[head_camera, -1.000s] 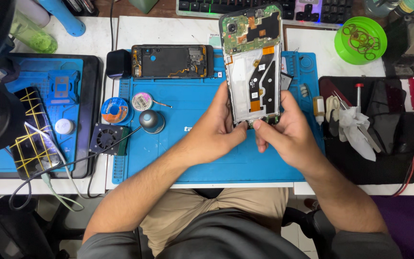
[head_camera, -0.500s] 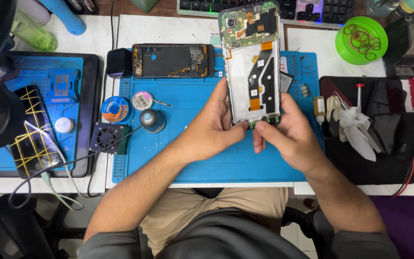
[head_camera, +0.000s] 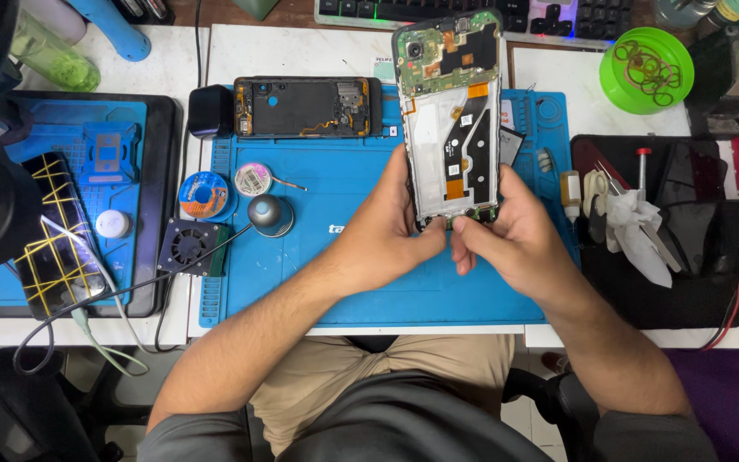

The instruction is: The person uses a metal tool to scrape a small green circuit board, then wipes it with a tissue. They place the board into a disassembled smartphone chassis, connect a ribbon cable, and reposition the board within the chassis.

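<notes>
The phone [head_camera: 455, 120] is already lying open, with its back cover off and the green board and orange flex showing; reassembly is not yet done, I judge. It is standing above the blue mat [head_camera: 344, 282], with a second opened phone [head_camera: 305, 107] lying at the mat's far edge. The left hand [head_camera: 391, 231] and right hand [head_camera: 515, 235] are each closing a narrow grip on the phone's lower end, fingertips pressing near the bottom connector.

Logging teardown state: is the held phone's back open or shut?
Open: the phone shows a bare green circuit board and flex cable, gripped by left hand and right hand.
</notes>
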